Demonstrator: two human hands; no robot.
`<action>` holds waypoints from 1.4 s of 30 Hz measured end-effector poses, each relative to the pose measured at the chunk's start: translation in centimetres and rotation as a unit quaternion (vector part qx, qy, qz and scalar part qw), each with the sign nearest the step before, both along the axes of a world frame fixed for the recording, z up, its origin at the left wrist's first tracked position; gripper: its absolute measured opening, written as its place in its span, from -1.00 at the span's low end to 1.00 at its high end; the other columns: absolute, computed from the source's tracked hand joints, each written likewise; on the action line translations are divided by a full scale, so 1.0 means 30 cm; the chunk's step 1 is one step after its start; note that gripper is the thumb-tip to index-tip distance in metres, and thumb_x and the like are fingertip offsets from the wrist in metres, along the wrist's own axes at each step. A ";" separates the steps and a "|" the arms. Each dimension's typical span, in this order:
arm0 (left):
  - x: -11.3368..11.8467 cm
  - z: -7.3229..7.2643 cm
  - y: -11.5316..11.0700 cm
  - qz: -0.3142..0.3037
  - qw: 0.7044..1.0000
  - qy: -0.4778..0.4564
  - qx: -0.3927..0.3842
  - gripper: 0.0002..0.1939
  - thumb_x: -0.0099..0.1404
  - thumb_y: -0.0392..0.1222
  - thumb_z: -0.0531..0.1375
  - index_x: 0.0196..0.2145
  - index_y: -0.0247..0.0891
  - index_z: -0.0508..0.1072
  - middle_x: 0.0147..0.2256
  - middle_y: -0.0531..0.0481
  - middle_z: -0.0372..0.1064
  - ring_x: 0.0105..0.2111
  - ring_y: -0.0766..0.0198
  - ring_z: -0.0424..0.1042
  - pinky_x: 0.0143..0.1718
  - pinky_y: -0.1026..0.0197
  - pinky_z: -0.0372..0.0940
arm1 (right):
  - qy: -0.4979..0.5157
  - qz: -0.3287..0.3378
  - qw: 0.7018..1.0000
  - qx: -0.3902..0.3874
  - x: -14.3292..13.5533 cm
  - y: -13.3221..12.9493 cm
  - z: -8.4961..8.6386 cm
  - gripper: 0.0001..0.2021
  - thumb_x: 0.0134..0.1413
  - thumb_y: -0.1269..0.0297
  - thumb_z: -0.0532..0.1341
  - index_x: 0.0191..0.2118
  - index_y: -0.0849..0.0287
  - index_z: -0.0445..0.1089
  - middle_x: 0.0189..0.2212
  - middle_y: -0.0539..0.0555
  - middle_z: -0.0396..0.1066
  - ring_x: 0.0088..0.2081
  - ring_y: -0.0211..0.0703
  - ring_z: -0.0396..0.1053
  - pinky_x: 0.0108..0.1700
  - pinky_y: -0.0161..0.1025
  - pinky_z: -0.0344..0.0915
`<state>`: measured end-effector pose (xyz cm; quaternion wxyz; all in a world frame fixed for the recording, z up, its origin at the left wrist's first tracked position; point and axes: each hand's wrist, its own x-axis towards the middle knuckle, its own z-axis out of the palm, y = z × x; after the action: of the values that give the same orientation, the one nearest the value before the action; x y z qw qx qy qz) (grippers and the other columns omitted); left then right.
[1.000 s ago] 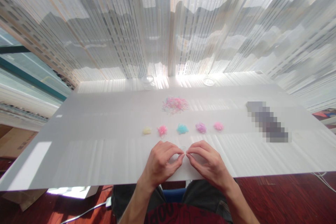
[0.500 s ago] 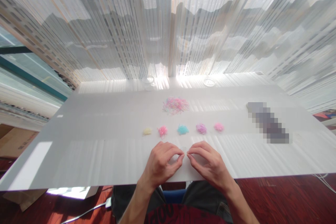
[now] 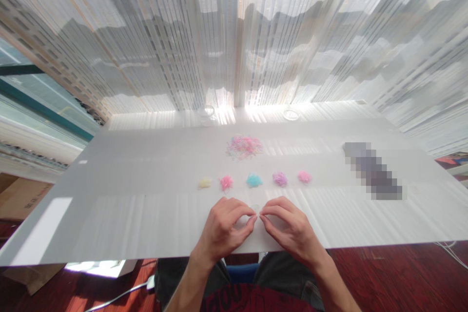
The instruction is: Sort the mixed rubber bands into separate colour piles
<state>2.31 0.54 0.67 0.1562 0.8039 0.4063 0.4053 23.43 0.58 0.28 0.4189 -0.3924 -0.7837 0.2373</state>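
Observation:
My left hand (image 3: 228, 226) and my right hand (image 3: 288, 226) meet above the near part of the white table (image 3: 139, 214), thumb and forefinger pinched on each. Their fingertips almost touch. Just beyond them shows a faint, clear, rounded thing (image 3: 256, 207), too thin and pale to name. Whatever sits in the pinches is too small to make out. Past my hands lies a row of small heaps of thin strands: pale yellow (image 3: 205, 183), coral pink (image 3: 226, 182), turquoise (image 3: 254, 180), purple (image 3: 280, 179) and light pink (image 3: 304, 177). Behind it spreads a larger mixed-colour heap (image 3: 244, 146).
Two clear round dishes (image 3: 291, 114) stand at the table's far edge by the sheer curtain (image 3: 204, 48). A blurred-out dark object (image 3: 373, 170) lies to the right. A cardboard box (image 3: 25, 195) is on the left, and a white cable (image 3: 120, 295) crosses the floor.
Hardly anything differs. My two hands keep the same pinched pose, with the fingertips of both shifted very slightly.

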 end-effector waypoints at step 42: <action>0.002 -0.001 0.001 0.003 1.000 -0.004 0.007 -0.93 0.37 -0.32 0.32 -0.21 -0.20 0.54 -0.32 0.03 0.60 -0.35 0.24 0.54 -0.32 0.18 0.29 | -0.002 -0.005 1.000 0.006 0.002 -0.002 -0.013 -0.88 0.34 0.43 0.24 -0.12 0.11 0.52 -0.24 0.10 0.49 -0.21 -0.12 0.50 -0.16 -0.20 0.51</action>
<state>2.36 0.56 0.64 0.1514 0.8020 0.4053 0.4118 23.49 0.52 -0.11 0.4207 -0.3942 -0.7842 0.2295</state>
